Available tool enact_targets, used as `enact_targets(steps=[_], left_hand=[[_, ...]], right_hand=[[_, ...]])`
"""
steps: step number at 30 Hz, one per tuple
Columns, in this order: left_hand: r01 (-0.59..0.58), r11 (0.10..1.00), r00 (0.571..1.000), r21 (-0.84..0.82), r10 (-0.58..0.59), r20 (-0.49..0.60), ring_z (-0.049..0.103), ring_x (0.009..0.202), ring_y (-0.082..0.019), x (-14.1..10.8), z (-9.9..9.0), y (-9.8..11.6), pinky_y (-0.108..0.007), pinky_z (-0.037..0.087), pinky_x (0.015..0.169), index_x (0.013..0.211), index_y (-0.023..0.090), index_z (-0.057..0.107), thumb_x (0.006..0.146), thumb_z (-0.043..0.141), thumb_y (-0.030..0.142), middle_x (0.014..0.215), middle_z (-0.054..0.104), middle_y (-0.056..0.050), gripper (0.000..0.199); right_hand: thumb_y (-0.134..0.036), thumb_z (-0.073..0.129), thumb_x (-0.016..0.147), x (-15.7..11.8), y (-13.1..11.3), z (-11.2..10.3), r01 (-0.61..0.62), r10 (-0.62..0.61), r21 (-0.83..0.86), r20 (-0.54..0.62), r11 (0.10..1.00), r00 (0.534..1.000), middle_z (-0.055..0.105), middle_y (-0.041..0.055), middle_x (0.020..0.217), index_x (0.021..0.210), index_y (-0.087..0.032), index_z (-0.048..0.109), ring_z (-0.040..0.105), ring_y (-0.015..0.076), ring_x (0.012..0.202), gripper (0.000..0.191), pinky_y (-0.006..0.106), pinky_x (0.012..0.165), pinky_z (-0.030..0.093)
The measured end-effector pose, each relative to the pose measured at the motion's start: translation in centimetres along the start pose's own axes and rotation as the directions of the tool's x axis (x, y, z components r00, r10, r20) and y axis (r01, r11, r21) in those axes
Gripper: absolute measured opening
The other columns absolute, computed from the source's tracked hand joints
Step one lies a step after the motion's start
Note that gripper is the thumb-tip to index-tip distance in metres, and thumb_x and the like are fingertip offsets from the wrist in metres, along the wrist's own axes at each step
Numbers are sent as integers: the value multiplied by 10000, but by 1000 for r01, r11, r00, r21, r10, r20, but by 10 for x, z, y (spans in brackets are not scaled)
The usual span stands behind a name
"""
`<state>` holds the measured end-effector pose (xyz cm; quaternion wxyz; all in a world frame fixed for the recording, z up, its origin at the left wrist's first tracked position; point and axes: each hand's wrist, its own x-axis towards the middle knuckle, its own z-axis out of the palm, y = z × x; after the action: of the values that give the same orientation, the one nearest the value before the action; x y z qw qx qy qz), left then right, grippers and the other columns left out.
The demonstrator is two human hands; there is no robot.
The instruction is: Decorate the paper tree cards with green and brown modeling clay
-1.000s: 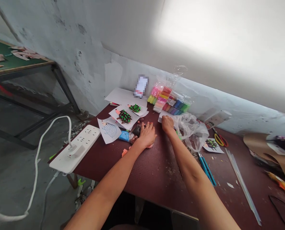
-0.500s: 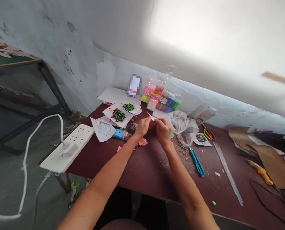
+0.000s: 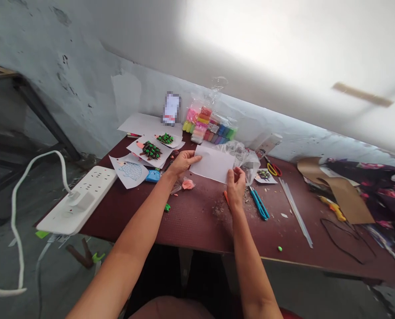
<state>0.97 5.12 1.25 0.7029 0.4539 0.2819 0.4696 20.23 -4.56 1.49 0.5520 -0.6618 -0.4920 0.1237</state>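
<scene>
- White sheet (image 3: 212,164): centre of the clock, twelve toward the wall; seems to be held just above the tabletop (image 3: 191,226). Visible face plain, no writing; underside hidden.
- Left hand (image 3: 183,162), nine o'clock: thumb over the edge, pinching the paper. Right hand (image 3: 236,184), four: fingertips pinching the lower corner.
- Risk: thin paper; uneven pull between the hands would likely crease or tear it.
- Risk: plastic bag (image 3: 249,165) at three, overlapped by the sheet in this view; could snag and drag along.
- Risk: orange clay (image 3: 188,184) at eight, beside the left wrist; might smear the paper if it is set down there.
- Risk: crumbs (image 3: 221,209) near six; could stick underneath and leave the sheet lumpy.
- Clay packs (image 3: 211,126), twelve: pale square label (image 3: 213,127), print too small to read.
- Blue packet (image 3: 152,176), about nine: no marking legible.
- Phone (image 3: 171,108), eleven: screen pixelated, unreadable.
- Power strip (image 3: 98,186), far out between eight and nine: no brand discernible.
</scene>
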Motion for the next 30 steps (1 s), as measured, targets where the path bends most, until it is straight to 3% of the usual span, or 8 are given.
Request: enact_targets(steps=[2, 4, 9, 11, 16, 20, 24, 30], left_hand=[[8, 999, 999, 34, -10, 47, 683, 686, -157, -2, -1, 0, -269, 550, 661, 920, 82, 742, 660, 878, 404, 818, 767, -83, 436], [1, 996, 998, 85, -6, 64, 652, 629, -135, -3, 1, -2, -243, 526, 613, 846, 91, 719, 683, 857, 389, 750, 738, -55, 366], [33, 885, 999, 465, -24, -25, 572, 507, -121, -1, 7, -9, -231, 481, 545, 732, 127, 652, 832, 673, 239, 587, 634, -1, 152], [-1, 734, 1000, 679, 8, -7, 644, 622, -160, -5, 8, -11, -261, 517, 638, 768, 132, 680, 821, 625, 147, 682, 693, -32, 77], [-218, 137, 976, 966, 4, 220, 662, 998, -279, -37, 3, -22, -368, 496, 893, 847, 173, 756, 806, 618, 120, 963, 746, -97, 153], [-153, -93, 985, 984, 70, 160, 622, 1057, -288, -58, -9, -27, -397, 477, 901, 906, 189, 765, 882, 492, 89, 1061, 710, -132, 292], [-103, -181, 977, 978, 168, 134, 605, 1082, -306, -64, -15, -23, -447, 460, 955, 939, 159, 764, 926, 435, 113, 1050, 713, -162, 332], [-311, -106, 942, 945, 97, 321, 536, 1350, -266, -72, 10, -34, -421, 385, 1153, 1248, 161, 688, 961, 507, 212, 1427, 614, -142, 343]], right_hand=[[-648, 501, 859, 2, 5, -6, -183, 151, 194, 171, 964, 974, 691, 119, 994, 1010, -167, 633, 646, 227, 871, 521, 357, 783, 534], [-629, 590, 787, 2, 9, -10, -253, 183, 269, 258, 929, 949, 683, 59, 856, 914, -177, 625, 609, 181, 743, 470, 301, 697, 511], [-523, 541, 782, 6, 17, -18, -133, 125, 100, 80, 986, 989, 646, 21, 785, 824, -191, 578, 564, 164, 742, 336, 271, 691, 485], [-483, 504, 791, 10, 22, -22, -125, 124, 12, 68, 992, 990, 648, 32, 804, 822, -194, 565, 574, 175, 769, 297, 275, 696, 485], [-404, 510, 794, 7, 31, -29, -145, 149, -37, 140, 989, 979, 639, 24, 761, 803, -192, 562, 566, 169, 698, 219, 262, 632, 460], [-310, 555, 793, -4, 29, -25, -233, 253, -113, 222, 966, 942, 705, 56, 798, 898, -164, 612, 629, 185, 680, 189, 262, 613, 471], [-247, 577, 841, -11, 16, -15, -131, 292, -448, 313, 884, 904, 757, 88, 895, 974, -149, 670, 693, 210, 790, 190, 275, 696, 493], [-261, 569, 923, -17, -3, -13, 93, 307, -757, 371, 647, 876, 753, 136, 1098, 1081, -170, 705, 697, 247, 1032, 227, 288, 827, 474]])
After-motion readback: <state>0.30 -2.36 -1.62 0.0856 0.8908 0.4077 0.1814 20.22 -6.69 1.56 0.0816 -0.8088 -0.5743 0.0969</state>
